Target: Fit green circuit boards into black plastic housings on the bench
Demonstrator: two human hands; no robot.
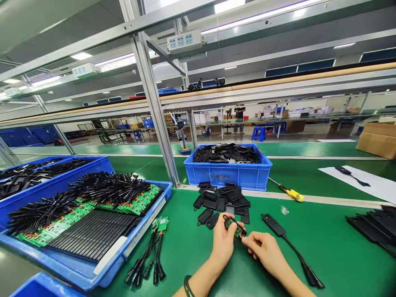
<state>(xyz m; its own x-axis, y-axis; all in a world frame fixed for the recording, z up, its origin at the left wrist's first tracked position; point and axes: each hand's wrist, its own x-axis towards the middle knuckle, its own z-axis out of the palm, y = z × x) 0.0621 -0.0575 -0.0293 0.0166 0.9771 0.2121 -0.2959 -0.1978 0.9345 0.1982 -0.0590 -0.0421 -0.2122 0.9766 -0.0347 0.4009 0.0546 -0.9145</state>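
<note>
My left hand (222, 241) is closed around a small circuit board (232, 225) that appears to sit in a black plastic case half. The thumb lies on the board. At its lower right end, my right hand (262, 248) pinches the board's thin coloured wires (241, 236); the rest of the cable is hidden by the fingers. Just beyond my hands lies a loose heap of black case halves (221, 201). To the right rests a black case with a cable attached (274, 225). Several circuit boards with black cables (159, 231) lie to the left.
A blue tray (136, 235) of boards and cables stands at the left, with another blue bin (102, 165) behind. Ahead, a blue crate (229, 175) holds black parts. A yellow screwdriver (292, 193) and white paper (380, 183) lie right, near stacked black pieces (374, 227). A metal post (156, 103) rises ahead.
</note>
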